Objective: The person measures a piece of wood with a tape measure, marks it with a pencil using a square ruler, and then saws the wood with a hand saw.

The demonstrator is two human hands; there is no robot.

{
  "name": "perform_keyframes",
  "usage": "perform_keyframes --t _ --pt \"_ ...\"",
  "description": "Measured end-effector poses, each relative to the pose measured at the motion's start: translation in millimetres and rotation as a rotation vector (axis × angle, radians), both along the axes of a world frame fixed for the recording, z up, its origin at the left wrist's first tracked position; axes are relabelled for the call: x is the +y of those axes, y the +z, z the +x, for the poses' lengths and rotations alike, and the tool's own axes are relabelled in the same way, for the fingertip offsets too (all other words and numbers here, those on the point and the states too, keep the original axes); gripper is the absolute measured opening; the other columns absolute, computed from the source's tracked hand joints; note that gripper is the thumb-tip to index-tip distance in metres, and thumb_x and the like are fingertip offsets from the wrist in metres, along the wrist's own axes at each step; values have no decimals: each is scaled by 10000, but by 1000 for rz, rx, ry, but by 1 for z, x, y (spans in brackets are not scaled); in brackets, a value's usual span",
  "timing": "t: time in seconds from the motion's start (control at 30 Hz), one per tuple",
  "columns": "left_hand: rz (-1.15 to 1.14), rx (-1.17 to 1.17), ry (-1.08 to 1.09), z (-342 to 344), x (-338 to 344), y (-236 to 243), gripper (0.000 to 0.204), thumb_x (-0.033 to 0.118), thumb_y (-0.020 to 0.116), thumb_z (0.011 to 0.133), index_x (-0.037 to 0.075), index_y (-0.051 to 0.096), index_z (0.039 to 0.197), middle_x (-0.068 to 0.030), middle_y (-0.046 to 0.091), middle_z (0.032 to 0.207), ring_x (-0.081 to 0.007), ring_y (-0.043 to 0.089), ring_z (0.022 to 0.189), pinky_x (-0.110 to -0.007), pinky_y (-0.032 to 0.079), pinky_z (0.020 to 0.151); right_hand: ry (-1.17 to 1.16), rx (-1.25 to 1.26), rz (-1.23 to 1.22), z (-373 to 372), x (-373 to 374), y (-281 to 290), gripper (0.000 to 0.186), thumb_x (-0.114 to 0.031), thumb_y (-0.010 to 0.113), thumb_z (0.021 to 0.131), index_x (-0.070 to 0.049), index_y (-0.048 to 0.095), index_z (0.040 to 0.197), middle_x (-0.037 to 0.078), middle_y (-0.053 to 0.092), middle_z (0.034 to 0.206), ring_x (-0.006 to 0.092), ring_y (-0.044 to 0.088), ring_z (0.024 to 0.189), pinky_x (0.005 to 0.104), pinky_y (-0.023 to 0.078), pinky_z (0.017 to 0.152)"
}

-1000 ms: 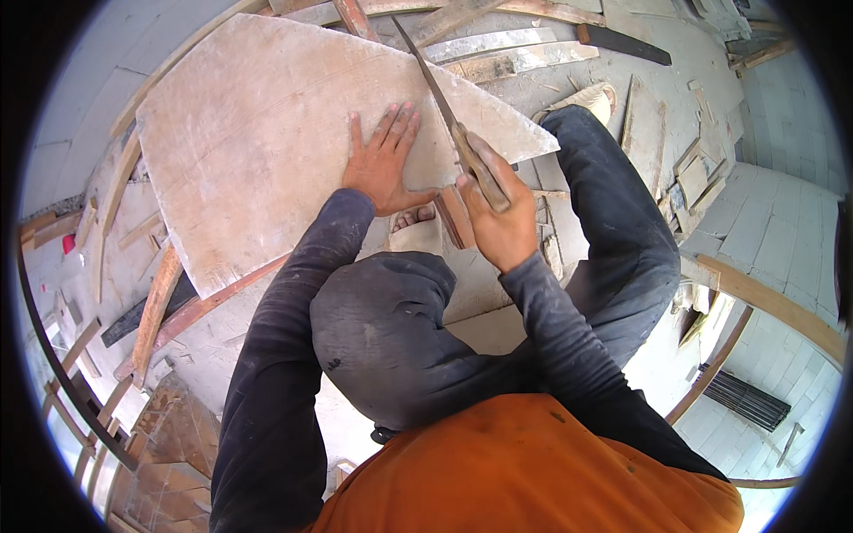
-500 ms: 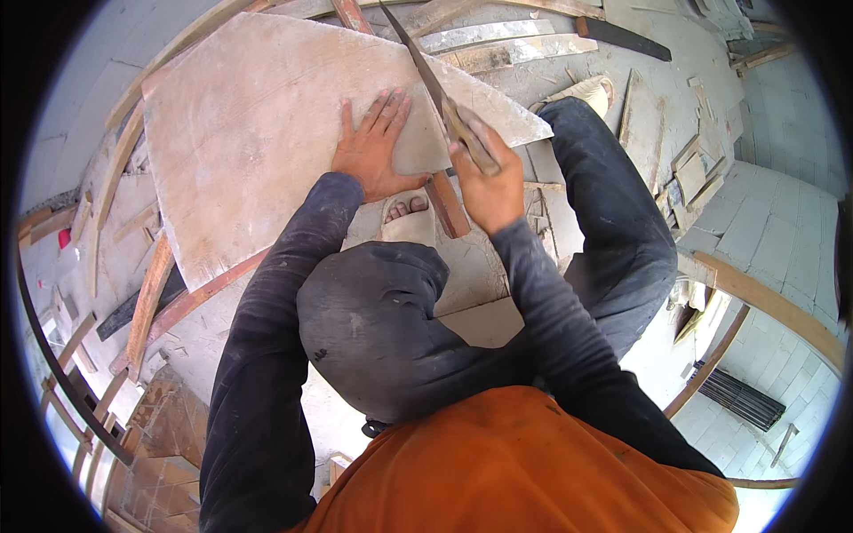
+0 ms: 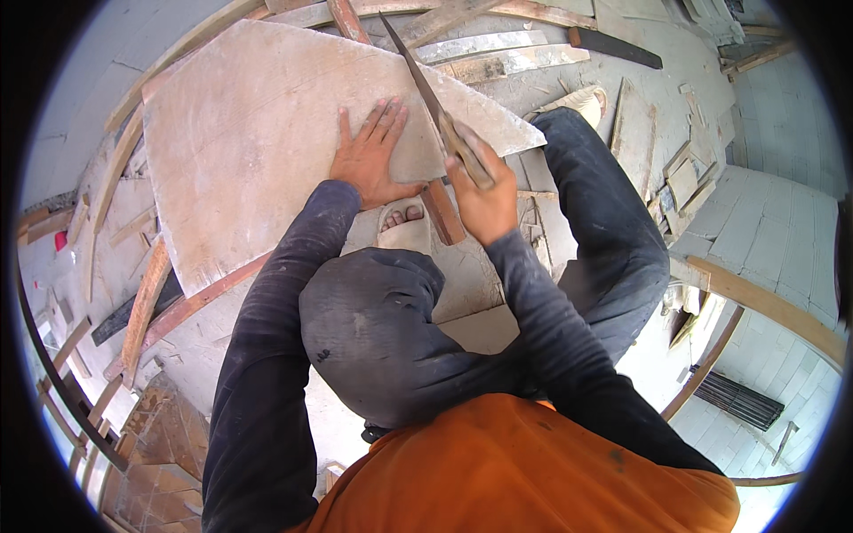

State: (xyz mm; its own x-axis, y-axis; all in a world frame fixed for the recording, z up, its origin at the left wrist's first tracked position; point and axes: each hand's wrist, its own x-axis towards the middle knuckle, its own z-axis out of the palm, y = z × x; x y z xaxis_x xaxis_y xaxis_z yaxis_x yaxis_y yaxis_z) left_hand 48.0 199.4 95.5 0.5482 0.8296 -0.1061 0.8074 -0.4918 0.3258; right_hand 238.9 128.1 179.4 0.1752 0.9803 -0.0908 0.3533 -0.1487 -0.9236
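A large dusty sheet of board (image 3: 258, 133) lies in front of me, propped on wooden strips. My left hand (image 3: 371, 158) rests flat on it near its close edge, fingers spread. In my right hand (image 3: 484, 191) is the wooden handle of a handsaw (image 3: 425, 84). Its long blade points away from me and lies along a cut line in the board, which runs in from the near edge. Just below that edge, between my hands, a reddish wood block (image 3: 442, 213) sticks out from under the board.
My sandalled foot (image 3: 404, 226) is close under the board's near edge. A dark saw-like blade with a wooden end (image 3: 617, 47) lies at the far right. Wooden strips (image 3: 147, 306) lie at the left, and offcuts (image 3: 684, 182) are piled at the right.
My right hand and the saw have shifted slightly toward me and left along the cut. The left hand stays flat on the board. The whole view has moved a little.
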Motion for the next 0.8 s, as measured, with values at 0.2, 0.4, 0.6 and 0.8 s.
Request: perform_keyframes --t 0.2,0.4,0.6,0.8 --pt "77 -8 5 -10 -5 -5 1270 789 697 739 97 196 1679 -95 204 1749 -247 143 1626 -698 -11 1266 57 -74 0 15 -103 50 428 0 636 997 44 597 1421 202 675 1388 266 632 1319 355 466 1110" --pt "50 -19 -30 6 2 -2 1259 799 678 755 106 183 1683 -86 197 1751 -236 143 1626 -690 -13 1272 24 -41 12 -3 46 -3 444 -38 660 961 14 619 1400 208 720 1295 243 704 1182 320 510 1031" --pt "69 -13 -3 -5 -4 -10 1267 853 618 762 128 152 1691 -75 183 1752 -223 123 1625 -696 -53 1267 4 -26 -96 6 -116 65 498 21 594 977 -15 570 1473 226 655 1411 276 583 1390 350 432 1145" --pt "82 -30 -23 7 1 -5 1267 815 667 747 122 176 1687 -81 197 1753 -241 137 1628 -688 -30 1268 25 -28 -32 5 36 2 464 -6 650 966 28 594 1425 205 683 1377 231 677 1224 332 482 1080"
